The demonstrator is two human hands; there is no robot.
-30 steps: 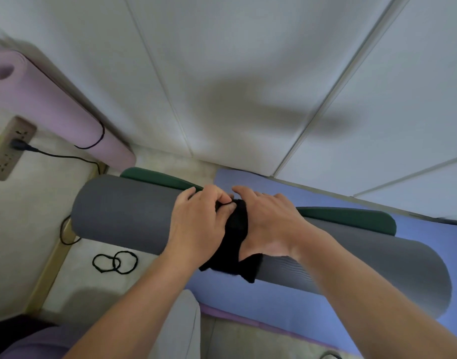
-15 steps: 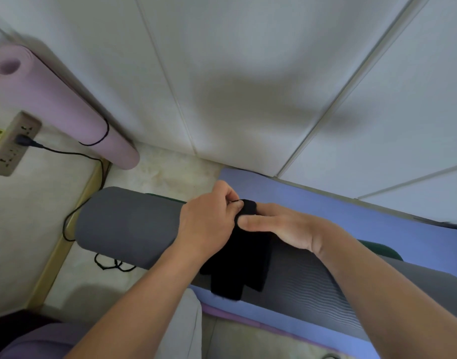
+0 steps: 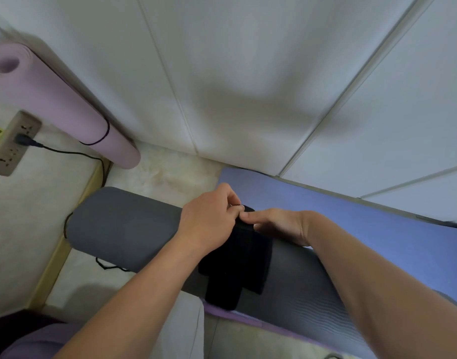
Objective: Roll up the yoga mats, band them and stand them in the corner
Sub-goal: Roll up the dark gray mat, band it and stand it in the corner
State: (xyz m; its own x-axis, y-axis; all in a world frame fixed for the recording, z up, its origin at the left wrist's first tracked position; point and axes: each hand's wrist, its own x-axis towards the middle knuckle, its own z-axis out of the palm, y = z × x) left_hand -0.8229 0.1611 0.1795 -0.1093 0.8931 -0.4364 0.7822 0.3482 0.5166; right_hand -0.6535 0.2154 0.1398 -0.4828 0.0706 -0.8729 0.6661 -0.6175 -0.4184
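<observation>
While the rolled grey yoga mat [image 3: 123, 226] lies crosswise under both hands, its long axis left-right, the left hand [image 3: 209, 224] pinches the black strap [image 3: 237, 263] atop it and the right hand [image 3: 279, 225] grips beside.

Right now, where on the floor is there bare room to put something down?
Bare floor lies between the pink mat, the wall and the grey roll. The blue mat is bare past the right hand. It is crowded where both hands work the black strap; a cord lies left of the left hand.
</observation>
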